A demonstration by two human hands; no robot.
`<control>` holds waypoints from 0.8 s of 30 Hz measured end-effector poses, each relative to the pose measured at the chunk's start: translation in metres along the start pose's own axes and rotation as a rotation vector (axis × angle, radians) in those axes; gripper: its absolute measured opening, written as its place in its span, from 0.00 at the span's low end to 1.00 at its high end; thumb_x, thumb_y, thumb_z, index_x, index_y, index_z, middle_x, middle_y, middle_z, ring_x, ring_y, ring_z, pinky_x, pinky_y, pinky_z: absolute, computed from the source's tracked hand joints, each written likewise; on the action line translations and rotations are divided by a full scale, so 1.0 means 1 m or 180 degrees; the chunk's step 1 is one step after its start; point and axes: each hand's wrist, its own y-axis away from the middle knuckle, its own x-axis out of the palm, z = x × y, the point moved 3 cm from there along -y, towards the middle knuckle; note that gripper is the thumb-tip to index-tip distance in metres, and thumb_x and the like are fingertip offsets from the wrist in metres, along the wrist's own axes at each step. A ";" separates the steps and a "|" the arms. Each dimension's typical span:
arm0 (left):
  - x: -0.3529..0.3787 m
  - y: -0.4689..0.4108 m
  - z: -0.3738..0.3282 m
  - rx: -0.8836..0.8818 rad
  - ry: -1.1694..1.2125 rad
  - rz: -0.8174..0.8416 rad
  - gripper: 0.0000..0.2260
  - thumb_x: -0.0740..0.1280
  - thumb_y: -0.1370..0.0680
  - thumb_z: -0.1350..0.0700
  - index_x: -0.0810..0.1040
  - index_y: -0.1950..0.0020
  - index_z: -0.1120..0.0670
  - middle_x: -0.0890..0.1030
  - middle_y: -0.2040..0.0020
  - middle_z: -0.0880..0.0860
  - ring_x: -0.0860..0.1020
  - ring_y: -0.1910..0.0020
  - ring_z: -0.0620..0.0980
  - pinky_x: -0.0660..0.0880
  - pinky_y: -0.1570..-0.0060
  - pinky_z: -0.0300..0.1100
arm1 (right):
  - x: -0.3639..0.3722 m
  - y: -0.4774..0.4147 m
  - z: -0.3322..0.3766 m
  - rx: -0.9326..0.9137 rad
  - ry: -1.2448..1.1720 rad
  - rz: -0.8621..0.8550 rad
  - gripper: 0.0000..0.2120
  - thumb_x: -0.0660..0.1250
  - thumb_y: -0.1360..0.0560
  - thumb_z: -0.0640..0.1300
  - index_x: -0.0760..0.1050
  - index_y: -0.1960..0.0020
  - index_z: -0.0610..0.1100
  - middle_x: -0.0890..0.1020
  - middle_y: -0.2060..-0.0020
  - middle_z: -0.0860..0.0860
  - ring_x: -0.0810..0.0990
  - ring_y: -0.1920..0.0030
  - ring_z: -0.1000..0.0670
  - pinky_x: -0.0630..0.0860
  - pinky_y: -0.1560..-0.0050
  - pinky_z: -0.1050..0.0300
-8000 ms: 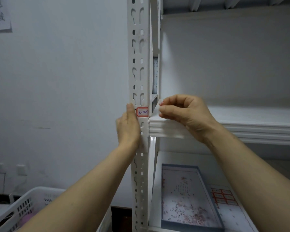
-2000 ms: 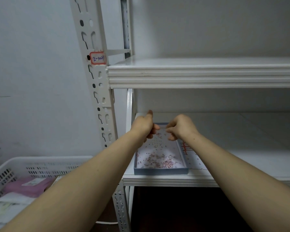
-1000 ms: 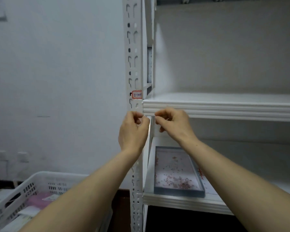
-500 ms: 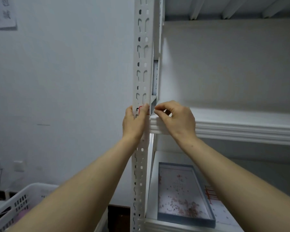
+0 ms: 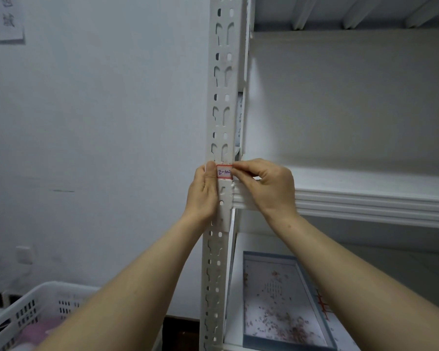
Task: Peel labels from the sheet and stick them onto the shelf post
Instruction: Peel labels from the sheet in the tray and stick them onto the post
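Note:
A white label with a red border and handwritten code sits on the front face of the perforated white shelf post, level with the middle shelf. My left hand is at the post's left side, its thumb pressing the label's left edge. My right hand comes in from the right, fingers curled, its fingertips pinching the label's right edge at the post's corner. The label sheet, with red outlines, lies on the lower shelf, mostly hidden by my right forearm.
A shallow blue-rimmed tray strewn with small reddish scraps rests on the lower shelf beside the sheet. The middle shelf board juts right of the post. A white slotted basket stands at lower left. A paper notice hangs on the wall.
Both hands rose from the lower shelf to the post. In the last half second my left thumb slid left, uncovering the label, and the right fingertips moved onto its right edge.

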 end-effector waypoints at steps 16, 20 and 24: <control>0.005 -0.002 0.003 0.0007 0.0013 -0.0209 0.16 0.49 0.18 0.44 0.71 0.48 0.53 0.77 0.57 0.45 0.77 0.54 0.47 0.73 0.51 0.41 | 0.001 -0.002 0.002 -0.0589 0.0136 0.0011 0.04 0.70 0.30 0.40 0.83 0.58 0.40 0.84 0.64 0.47 0.81 0.65 0.47 0.76 0.61 0.52; 0.004 -0.002 0.004 -0.0041 0.0021 -0.0140 0.16 0.49 0.18 0.43 0.71 0.48 0.51 0.78 0.56 0.47 0.78 0.52 0.49 0.75 0.48 0.46 | 0.000 0.001 0.000 -0.0597 0.0036 -0.0059 0.06 0.71 0.30 0.41 0.83 0.55 0.39 0.85 0.62 0.47 0.83 0.63 0.47 0.81 0.60 0.49; 0.004 -0.001 0.002 -0.0004 0.0028 -0.0163 0.17 0.49 0.18 0.44 0.71 0.47 0.53 0.77 0.57 0.46 0.76 0.54 0.47 0.73 0.50 0.42 | 0.002 0.002 -0.002 -0.0715 -0.0057 -0.0120 0.08 0.70 0.29 0.41 0.84 0.53 0.39 0.85 0.61 0.45 0.83 0.63 0.46 0.80 0.61 0.49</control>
